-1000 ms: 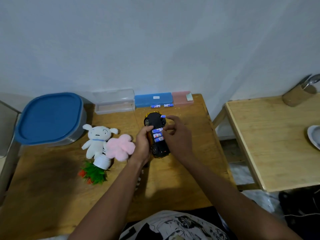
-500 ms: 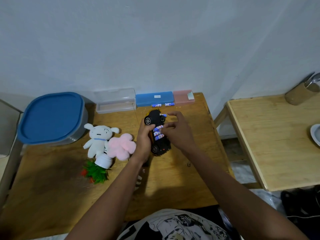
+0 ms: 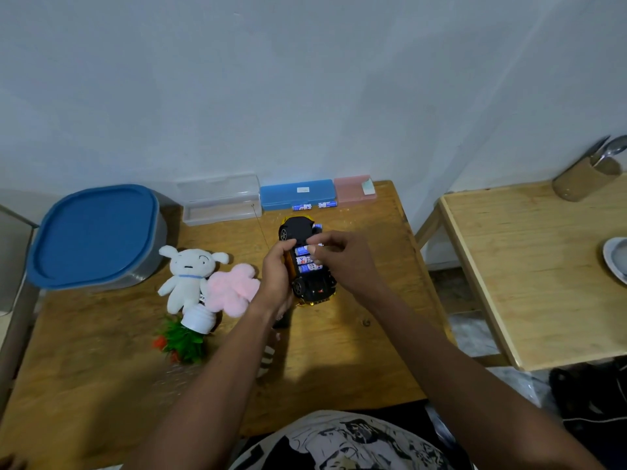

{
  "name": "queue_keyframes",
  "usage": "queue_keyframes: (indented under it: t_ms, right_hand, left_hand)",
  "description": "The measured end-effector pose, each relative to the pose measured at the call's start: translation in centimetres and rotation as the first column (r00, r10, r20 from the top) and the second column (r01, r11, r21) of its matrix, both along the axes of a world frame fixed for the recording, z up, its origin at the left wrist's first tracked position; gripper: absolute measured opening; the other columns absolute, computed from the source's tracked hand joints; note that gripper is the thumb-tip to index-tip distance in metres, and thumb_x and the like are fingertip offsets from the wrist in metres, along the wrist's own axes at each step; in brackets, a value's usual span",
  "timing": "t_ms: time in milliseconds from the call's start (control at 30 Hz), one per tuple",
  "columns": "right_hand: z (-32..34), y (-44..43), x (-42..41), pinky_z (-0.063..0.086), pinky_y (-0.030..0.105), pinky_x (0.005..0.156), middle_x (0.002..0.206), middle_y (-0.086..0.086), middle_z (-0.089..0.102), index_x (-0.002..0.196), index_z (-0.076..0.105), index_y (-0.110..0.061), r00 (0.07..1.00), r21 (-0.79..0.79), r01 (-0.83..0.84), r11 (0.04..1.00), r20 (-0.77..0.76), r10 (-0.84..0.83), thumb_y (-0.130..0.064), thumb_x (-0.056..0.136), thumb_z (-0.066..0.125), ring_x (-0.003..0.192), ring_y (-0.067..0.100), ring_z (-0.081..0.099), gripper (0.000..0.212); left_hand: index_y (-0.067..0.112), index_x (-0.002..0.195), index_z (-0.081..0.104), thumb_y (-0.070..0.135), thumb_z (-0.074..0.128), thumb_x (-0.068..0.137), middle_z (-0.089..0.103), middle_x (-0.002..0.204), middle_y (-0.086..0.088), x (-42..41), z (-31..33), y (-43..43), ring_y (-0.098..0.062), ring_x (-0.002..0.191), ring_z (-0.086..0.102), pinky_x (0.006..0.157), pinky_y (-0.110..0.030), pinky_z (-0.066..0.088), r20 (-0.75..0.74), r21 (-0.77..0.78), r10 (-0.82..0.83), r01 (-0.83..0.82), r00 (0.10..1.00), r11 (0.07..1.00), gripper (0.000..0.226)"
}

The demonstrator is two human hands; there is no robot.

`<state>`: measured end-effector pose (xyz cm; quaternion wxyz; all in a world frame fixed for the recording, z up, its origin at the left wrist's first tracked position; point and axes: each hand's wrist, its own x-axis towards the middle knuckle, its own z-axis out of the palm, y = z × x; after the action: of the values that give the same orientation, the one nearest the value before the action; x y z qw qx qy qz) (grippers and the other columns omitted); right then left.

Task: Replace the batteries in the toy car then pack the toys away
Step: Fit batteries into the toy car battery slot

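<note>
A black and yellow toy car [image 3: 307, 262] lies belly up on the wooden table [image 3: 356, 351]. Its battery bay shows blue batteries [image 3: 305, 260] side by side. My left hand [image 3: 278, 273] grips the car's left flank. My right hand [image 3: 342, 259] hovers over the bay, fingertips pinching at the top battery. Two loose blue batteries [image 3: 314, 206] lie by the blue case at the back. A white plush dog [image 3: 188, 276], a pink plush flower [image 3: 234, 288] and a toppled green toy plant in a white pot [image 3: 186, 337] sit to the left.
A grey tub with a blue lid [image 3: 95, 235] stands at the back left. Clear [image 3: 220, 200], blue [image 3: 297, 193] and pink [image 3: 354, 188] cases line the wall. A second wooden table [image 3: 543, 273] to the right holds a cutlery cup [image 3: 587, 178] and a plate [image 3: 615, 257].
My right hand's fingers have shifted from beside the bay onto the top battery, curling into a pinch. My left hand keeps the same hold on the car.
</note>
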<state>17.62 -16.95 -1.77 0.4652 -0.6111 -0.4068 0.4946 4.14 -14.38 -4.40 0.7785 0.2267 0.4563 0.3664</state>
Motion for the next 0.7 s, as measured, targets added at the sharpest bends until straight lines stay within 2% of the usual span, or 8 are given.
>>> queue_keyframes:
  t_ms: [100,167,300,400,467,567,633,700]
  right_hand:
    - [-0.2,-0.1,0.3,0.060,0.032,0.076,0.088,0.006,0.072,0.109,0.071,-0.009,0.988,0.011,0.043,0.999,-0.151,-0.041,-0.010,0.085,0.074,0.083,0.015,0.071,0.024]
    - [0.0,-0.1,0.7,0.059,0.032,0.078,0.100,0.013,0.072,0.108,0.071,-0.009,0.954,-0.028,0.085,0.996,-0.287,-0.089,-0.014,0.087,0.072,0.089,0.018,0.070,0.021]
    - [0.5,0.0,1.5,0.060,0.031,0.084,0.109,0.016,0.069,0.098,0.072,-0.008,0.806,-0.112,0.122,0.986,-0.568,-0.164,-0.006,0.092,0.064,0.096,0.022,0.069,0.010]
    - [0.6,0.3,1.9,0.061,0.029,0.078,0.105,0.017,0.067,0.100,0.067,-0.009,0.773,-0.142,0.120,0.983,-0.607,-0.182,0.001,0.089,0.065,0.094,0.024,0.069,0.015]
    - [0.6,0.4,2.0,0.061,0.029,0.073,0.105,0.018,0.066,0.105,0.064,-0.012,0.773,-0.168,0.102,0.980,-0.607,-0.185,0.000,0.088,0.067,0.087,0.022,0.070,0.022]
    - [1.0,0.2,2.0,0.054,0.024,0.067,0.105,0.008,0.066,0.105,0.067,-0.021,0.904,-0.206,0.013,0.978,-0.416,-0.100,-0.005,0.088,0.064,0.078,0.011,0.061,0.023]
    - [1.0,0.0,1.9,0.049,0.018,0.061,0.101,-0.001,0.066,0.098,0.068,-0.021,0.987,-0.138,-0.066,0.988,-0.158,0.044,-0.006,0.089,0.059,0.079,0.007,0.057,0.020]
    - [0.7,-0.1,1.6,0.051,0.017,0.065,0.097,-0.006,0.067,0.093,0.069,-0.022,0.963,0.045,-0.203,0.978,0.188,0.192,-0.007,0.089,0.060,0.084,0.006,0.062,0.018]
  left_hand:
    - [0.001,0.138,0.055,0.031,0.041,0.098,0.065,0.112,-0.022,-0.2,-0.3,0.1,-0.033,0.096,0.066,0.083,-0.044,0.057,0.035,0.013,-0.001,0.000,0.999,1.000,0.052]
    - [0.004,0.138,0.055,0.032,0.042,0.098,0.066,0.109,-0.020,-0.4,-0.4,0.3,-0.032,0.096,0.066,0.083,-0.044,0.057,0.061,0.008,-0.013,0.013,0.998,1.000,0.050]
    - [0.008,0.138,0.056,0.037,0.045,0.101,0.069,0.113,-0.018,-0.8,-0.3,0.6,-0.031,0.099,0.068,0.089,-0.046,0.056,0.038,-0.044,-0.088,0.089,0.995,0.995,0.049]
    - [0.010,0.141,0.056,0.044,0.047,0.102,0.065,0.126,-0.020,-0.7,-0.2,0.9,-0.033,0.104,0.067,0.092,-0.046,0.055,0.033,-0.073,-0.148,0.150,0.989,0.986,0.053]
    - [0.013,0.140,0.057,0.048,0.046,0.102,0.065,0.126,-0.020,-0.6,-0.1,0.9,-0.033,0.103,0.066,0.093,-0.048,0.054,0.018,-0.074,-0.176,0.177,0.984,0.981,0.053]
    - [0.015,0.142,0.055,0.049,0.046,0.102,0.064,0.128,-0.021,-0.8,-0.1,1.1,-0.035,0.108,0.064,0.100,-0.050,0.049,0.029,-0.066,-0.227,0.229,0.973,0.971,0.054]
    - [0.012,0.141,0.055,0.048,0.047,0.102,0.063,0.131,-0.024,-1.1,0.0,1.4,-0.036,0.110,0.064,0.103,-0.052,0.047,0.035,-0.093,-0.250,0.252,0.968,0.963,0.054]
    - [0.007,0.133,0.061,0.045,0.043,0.104,0.066,0.125,-0.024,-1.4,0.3,1.6,-0.035,0.107,0.067,0.104,-0.051,0.046,0.042,-0.128,-0.278,0.281,0.960,0.951,0.051]
